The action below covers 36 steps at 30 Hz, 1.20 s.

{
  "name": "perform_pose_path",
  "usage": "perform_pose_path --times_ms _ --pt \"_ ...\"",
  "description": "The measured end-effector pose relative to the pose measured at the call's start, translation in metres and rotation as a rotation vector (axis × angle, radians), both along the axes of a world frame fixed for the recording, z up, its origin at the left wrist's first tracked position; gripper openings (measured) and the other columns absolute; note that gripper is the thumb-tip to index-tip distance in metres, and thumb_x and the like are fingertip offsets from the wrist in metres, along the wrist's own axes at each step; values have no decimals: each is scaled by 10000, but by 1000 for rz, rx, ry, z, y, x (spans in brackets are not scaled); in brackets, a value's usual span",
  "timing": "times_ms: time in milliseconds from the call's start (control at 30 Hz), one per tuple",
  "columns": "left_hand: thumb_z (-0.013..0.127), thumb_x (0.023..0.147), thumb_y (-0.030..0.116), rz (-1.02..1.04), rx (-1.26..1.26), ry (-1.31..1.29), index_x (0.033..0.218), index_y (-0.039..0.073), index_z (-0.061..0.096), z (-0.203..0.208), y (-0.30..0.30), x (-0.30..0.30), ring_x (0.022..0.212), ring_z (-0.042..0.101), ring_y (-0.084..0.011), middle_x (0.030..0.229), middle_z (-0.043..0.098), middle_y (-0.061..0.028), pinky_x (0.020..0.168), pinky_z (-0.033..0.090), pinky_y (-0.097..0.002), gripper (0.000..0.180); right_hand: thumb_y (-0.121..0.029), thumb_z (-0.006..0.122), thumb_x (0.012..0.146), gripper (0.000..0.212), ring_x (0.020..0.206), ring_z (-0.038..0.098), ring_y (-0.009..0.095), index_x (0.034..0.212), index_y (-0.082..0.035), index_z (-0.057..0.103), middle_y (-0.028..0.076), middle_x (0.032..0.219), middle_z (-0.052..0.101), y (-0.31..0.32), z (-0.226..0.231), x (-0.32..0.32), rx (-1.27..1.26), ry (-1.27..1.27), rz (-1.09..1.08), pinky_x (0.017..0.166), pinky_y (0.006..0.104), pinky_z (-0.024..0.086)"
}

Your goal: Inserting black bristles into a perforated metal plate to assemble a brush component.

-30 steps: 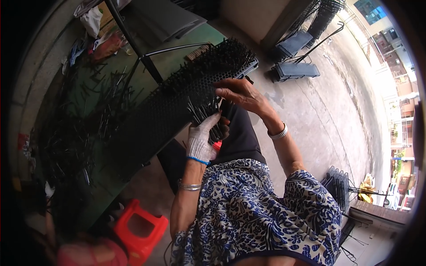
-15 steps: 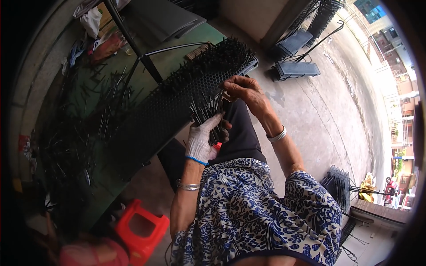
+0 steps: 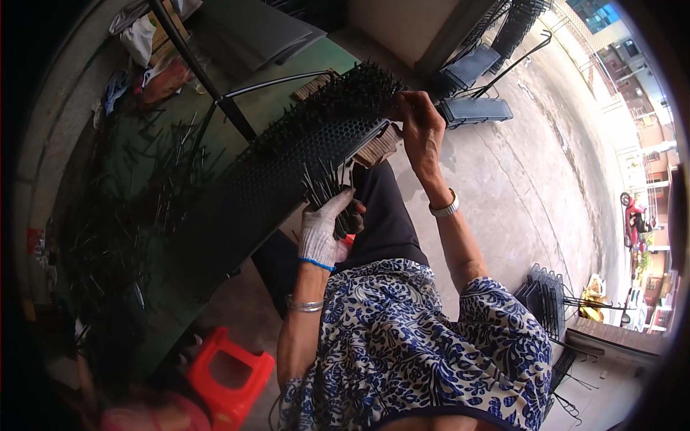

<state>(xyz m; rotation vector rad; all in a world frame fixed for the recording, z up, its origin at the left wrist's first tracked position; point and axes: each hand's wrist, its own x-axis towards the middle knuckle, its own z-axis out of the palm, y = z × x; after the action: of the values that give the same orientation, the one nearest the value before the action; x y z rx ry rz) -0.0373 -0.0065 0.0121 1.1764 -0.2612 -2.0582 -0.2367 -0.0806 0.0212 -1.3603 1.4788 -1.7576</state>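
My left hand [image 3: 327, 219], in a white knitted glove, is closed round a bundle of thin black rods [image 3: 321, 179] that fan upward out of the fist. It hangs just off the near edge of a long black perforated panel [image 3: 295, 154]. Dense black upright rods [image 3: 338, 97] fill the panel's far side. At the panel's far right end, my bare right hand [image 3: 419, 126] is pinched against these rods. Whatever its fingertips hold is hidden among them. Brown corrugated cardboard [image 3: 378, 146] sticks out under the panel's right end.
Loose black rods [image 3: 144, 208] lie heaped on the green table [image 3: 316, 61]. A black metal bar [image 3: 205, 75] crosses above it. A red plastic stool [image 3: 248, 366] stands at lower left, with a blurred person in pink [image 3: 154, 415] beside it. Black metal racks [image 3: 474, 109] stand at upper right.
My right hand has left the bundle and moved up to the panel's far right end, uncovering the cardboard. My left hand keeps the rods, shifting slightly left in view.
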Motion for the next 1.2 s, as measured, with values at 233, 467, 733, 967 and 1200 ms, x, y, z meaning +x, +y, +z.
perform_pose_path --times_ms 233,467,733,967,1200 --pt "688 856 131 -7 18 2 902 11 661 -4 1 1 489 605 -161 693 668 -119 433 493 -271 131 -31 554 942 88 764 673 127 982 29 605 59 810 656 -13 -12 -2 -55 235 -28 672 222 499" --pt "693 856 145 3 -2 8 915 19 665 0 3 3 518 620 -166 707 672 -117 454 505 -281 141 7 563 915 78 760 673 120 968 22 618 75 809 677 -10 -2 -1 -56 417 -16 689 236 507" --pt "691 864 161 -6 2 24 920 29 661 1 5 2 530 619 -170 720 673 -110 470 503 -284 147 24 579 887 114 755 669 123 984 -2 635 75 789 693 -5 -2 2 -58 433 66 704 239 509" --pt "688 865 162 -7 40 46 918 29 660 3 6 2 545 621 -165 724 670 -109 493 510 -286 146 -81 657 847 114 771 634 196 959 -67 659 93 879 625 -8 -15 6 13 714 -79 677 291 492" --pt "687 862 167 20 6 50 916 30 675 7 6 2 548 631 -167 732 675 -109 496 523 -282 148 -170 667 849 130 784 601 242 913 -58 650 104 909 577 4 -7 19 34 838 -202 696 338 481"
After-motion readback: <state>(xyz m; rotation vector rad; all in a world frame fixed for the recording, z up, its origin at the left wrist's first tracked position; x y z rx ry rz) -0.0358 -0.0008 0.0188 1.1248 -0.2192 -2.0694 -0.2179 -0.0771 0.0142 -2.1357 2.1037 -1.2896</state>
